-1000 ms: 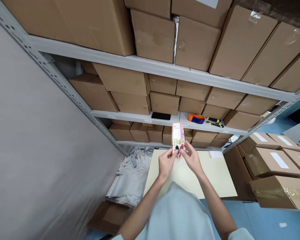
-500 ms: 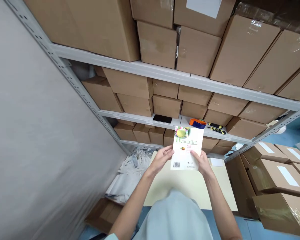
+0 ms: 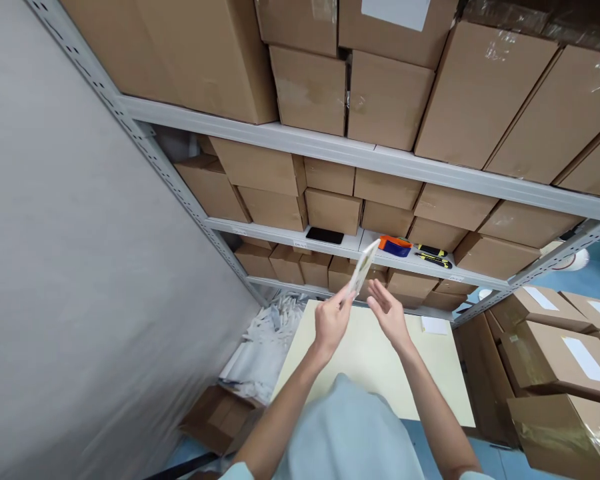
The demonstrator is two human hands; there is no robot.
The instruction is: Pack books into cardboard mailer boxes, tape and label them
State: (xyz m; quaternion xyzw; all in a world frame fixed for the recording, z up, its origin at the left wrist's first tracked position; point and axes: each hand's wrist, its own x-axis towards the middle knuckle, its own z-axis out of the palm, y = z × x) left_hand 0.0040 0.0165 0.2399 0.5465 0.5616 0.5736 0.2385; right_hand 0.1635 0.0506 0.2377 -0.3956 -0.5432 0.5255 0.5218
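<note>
A thin white book [image 3: 363,268] is held up in front of the shelves, turned nearly edge-on, so its printed cover is mostly hidden. My left hand [image 3: 333,321] grips its lower end between thumb and fingers. Just to the right of the book is my right hand [image 3: 389,312], its fingers apart and nothing in it. Below both hands lies a cream tabletop [image 3: 375,360], with a white sheet of paper [image 3: 434,325] at its far right corner.
A metal rack [image 3: 260,135] full of cardboard boxes [image 3: 310,90] rises ahead. On its middle shelf are a black phone [image 3: 325,235], an orange-and-blue holder [image 3: 396,247] and yellow-black cutters [image 3: 434,260]. Labelled boxes [image 3: 570,347] stand right; white wrappers [image 3: 267,340] and an open box [image 3: 217,417] lie left.
The book has swung from facing me to nearly edge-on. My right hand has let go of it, while my left hand has kept its hold.
</note>
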